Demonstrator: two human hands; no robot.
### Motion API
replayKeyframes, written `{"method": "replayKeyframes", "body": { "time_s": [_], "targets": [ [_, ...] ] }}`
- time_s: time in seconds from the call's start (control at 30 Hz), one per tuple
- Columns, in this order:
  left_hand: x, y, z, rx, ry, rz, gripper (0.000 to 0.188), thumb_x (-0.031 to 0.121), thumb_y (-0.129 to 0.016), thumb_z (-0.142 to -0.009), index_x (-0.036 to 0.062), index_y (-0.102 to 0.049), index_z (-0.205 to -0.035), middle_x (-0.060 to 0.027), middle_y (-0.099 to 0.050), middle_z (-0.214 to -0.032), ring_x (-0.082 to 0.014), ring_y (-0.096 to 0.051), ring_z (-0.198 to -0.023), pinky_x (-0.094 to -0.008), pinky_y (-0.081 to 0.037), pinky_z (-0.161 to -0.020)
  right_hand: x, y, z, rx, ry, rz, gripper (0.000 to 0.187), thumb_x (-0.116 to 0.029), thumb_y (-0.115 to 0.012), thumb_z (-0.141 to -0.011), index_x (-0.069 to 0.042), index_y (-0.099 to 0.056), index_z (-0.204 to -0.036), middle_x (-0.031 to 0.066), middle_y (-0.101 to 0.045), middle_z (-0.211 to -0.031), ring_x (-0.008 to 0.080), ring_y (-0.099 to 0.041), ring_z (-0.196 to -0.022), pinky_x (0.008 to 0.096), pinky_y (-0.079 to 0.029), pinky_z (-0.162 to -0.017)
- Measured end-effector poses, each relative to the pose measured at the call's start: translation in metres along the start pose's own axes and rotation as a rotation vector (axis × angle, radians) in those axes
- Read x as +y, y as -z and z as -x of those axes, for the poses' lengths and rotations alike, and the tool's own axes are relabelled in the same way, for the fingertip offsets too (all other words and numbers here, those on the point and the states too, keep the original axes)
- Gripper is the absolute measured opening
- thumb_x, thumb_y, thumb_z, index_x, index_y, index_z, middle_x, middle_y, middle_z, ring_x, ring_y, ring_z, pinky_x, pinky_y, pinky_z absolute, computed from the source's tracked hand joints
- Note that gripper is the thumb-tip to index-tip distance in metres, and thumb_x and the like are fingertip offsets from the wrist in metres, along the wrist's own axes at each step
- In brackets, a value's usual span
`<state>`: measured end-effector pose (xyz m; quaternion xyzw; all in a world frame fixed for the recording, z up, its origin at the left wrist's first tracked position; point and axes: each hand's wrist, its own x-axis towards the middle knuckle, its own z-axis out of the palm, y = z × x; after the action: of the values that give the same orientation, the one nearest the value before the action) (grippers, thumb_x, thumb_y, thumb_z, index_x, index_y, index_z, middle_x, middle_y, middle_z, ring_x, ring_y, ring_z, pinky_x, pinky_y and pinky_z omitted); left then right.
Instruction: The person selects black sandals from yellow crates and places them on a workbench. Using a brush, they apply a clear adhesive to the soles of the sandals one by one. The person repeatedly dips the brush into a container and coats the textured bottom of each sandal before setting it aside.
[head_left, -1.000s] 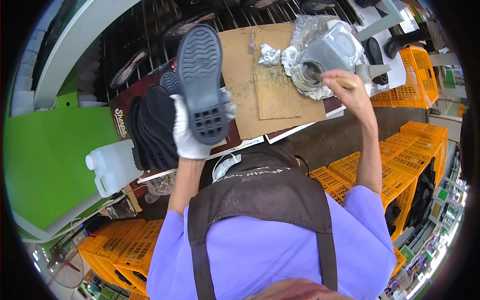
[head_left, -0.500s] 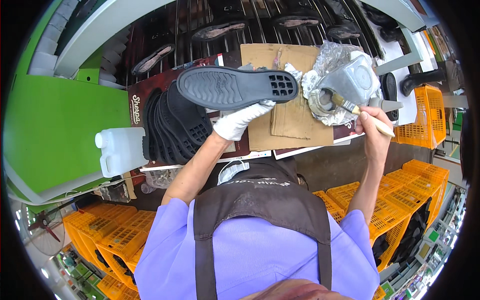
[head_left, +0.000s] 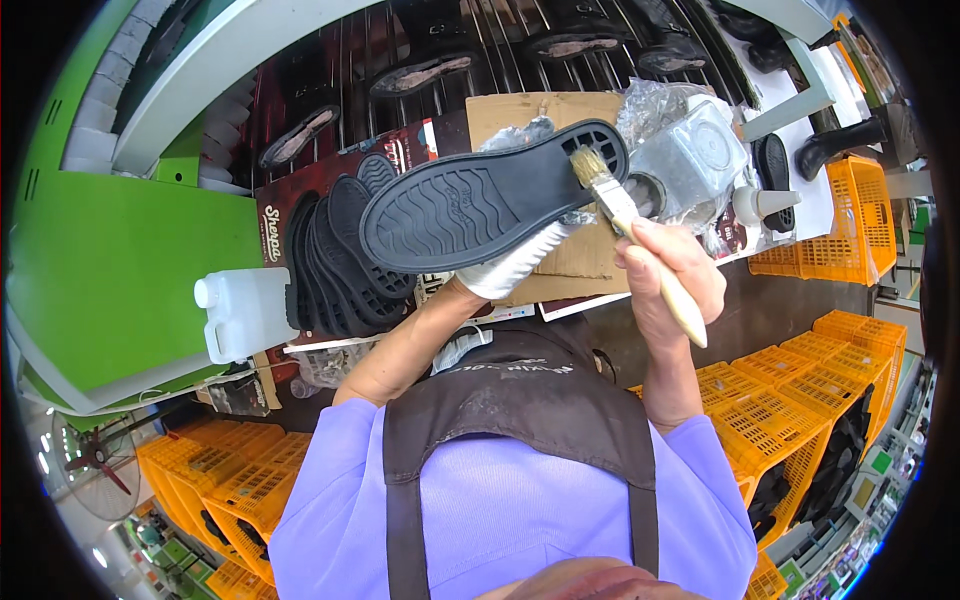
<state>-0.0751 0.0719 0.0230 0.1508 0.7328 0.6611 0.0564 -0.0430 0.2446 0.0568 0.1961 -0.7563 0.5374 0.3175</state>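
Observation:
My left hand [head_left: 515, 265], in a white glove, holds a black rubber shoe sole [head_left: 480, 200] from below, tread side up and lying across the view. My right hand [head_left: 665, 275] grips a pale-handled paintbrush [head_left: 625, 220]; its bristles touch the sole's heel end on the right. Behind the brush stands a metal can wrapped in crinkled plastic [head_left: 690, 150] on a sheet of cardboard [head_left: 540, 110].
A stack of black soles [head_left: 330, 260] leans at the left of the bench beside a white plastic jug [head_left: 245, 312]. More soles lie on the dark slatted rack [head_left: 430, 70] behind. Orange crates [head_left: 800, 400] stand below right and below left. A green panel [head_left: 120, 270] fills the left.
The sole has come down and nearer, still lying sideways. My right hand has lifted the brush out of the can and brought it to the sole's heel end.

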Motion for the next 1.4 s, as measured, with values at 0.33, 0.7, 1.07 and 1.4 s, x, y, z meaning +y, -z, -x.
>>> {"method": "replayKeyframes", "body": {
  "time_s": [0.33,0.7,1.07,1.4],
  "targets": [
    [-0.01,-0.004,0.002,0.057,-0.133,-0.07,0.031,0.019,-0.061,-0.088,0.0058,-0.056,-0.115,-0.0059,-0.059,-0.111,-0.0171,-0.055,-0.098,-0.0308,-0.045,-0.086,-0.004,-0.019,-0.007,-0.032,0.121,0.095,0.019,-0.008,-0.07,-0.077,0.006,-0.064,-0.088,0.0165,-0.066,-0.077,0.0199,-0.063,-0.063,0.0265,-0.05,-0.058],
    [-0.039,-0.009,0.007,0.001,0.01,0.1,0.026,0.017,-0.057,-0.09,0.0042,-0.056,-0.113,-0.0057,-0.059,-0.108,-0.016,-0.055,-0.094,-0.0294,-0.046,-0.083,0.002,-0.029,0.0,-0.076,0.098,-0.017,0.018,-0.008,-0.07,-0.076,0.005,-0.064,-0.087,0.0137,-0.066,-0.073,0.0198,-0.063,-0.06,0.0273,-0.05,-0.056],
    [-0.058,-0.015,0.01,-0.069,-0.006,0.286,0.028,0.016,-0.058,-0.089,0.0053,-0.056,-0.115,-0.0078,-0.058,-0.111,-0.0163,-0.054,-0.101,-0.0301,-0.044,-0.087,0.006,-0.029,0.004,-0.007,0.08,0.073,0.018,-0.005,-0.072,-0.073,0.005,-0.064,-0.085,0.0161,-0.067,-0.077,0.0211,-0.065,-0.063,0.0267,-0.051,-0.056],
    [-0.098,-0.027,0.021,-0.169,0.029,0.494,0.023,0.015,-0.058,-0.088,0.0061,-0.057,-0.109,-0.0068,-0.058,-0.108,-0.0155,-0.054,-0.1,-0.0296,-0.044,-0.085,-0.012,-0.052,0.006,-0.115,0.115,0.005,0.018,-0.006,-0.071,-0.075,0.006,-0.063,-0.085,0.0166,-0.066,-0.075,0.0198,-0.063,-0.06,0.0271,-0.05,-0.055]
  ]
}}
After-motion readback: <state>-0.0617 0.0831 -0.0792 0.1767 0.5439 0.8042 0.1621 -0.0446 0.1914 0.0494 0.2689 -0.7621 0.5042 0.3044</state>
